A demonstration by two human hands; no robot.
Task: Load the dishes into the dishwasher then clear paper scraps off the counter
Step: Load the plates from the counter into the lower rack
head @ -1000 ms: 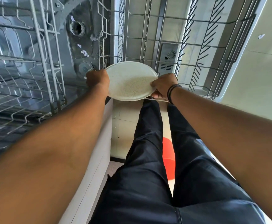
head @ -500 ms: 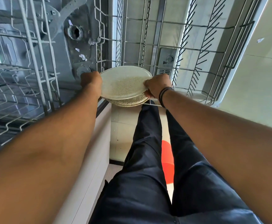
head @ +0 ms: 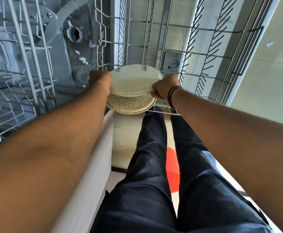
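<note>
I hold a cream plate [head: 134, 81] over the near end of the pulled-out lower dishwasher rack [head: 171, 47]. My left hand [head: 100, 79] grips its left rim and my right hand [head: 164, 89] grips its right rim. The plate's far edge lies among the rack's tines. Just under it sits a speckled plate [head: 130, 104], partly hidden by the cream one; whether a hand also holds it I cannot tell.
The open dishwasher tub [head: 80, 47] with its spray arm and small white scraps lies to the left, with the upper rack [head: 11, 73] beside it. The open door's detergent box [head: 172, 63] shows through the rack. My legs and an orange object [head: 172, 167] are below.
Both hands have pushed the cream plate forward into the rack and tilted it flatter. The speckled plate beneath it has come into view.
</note>
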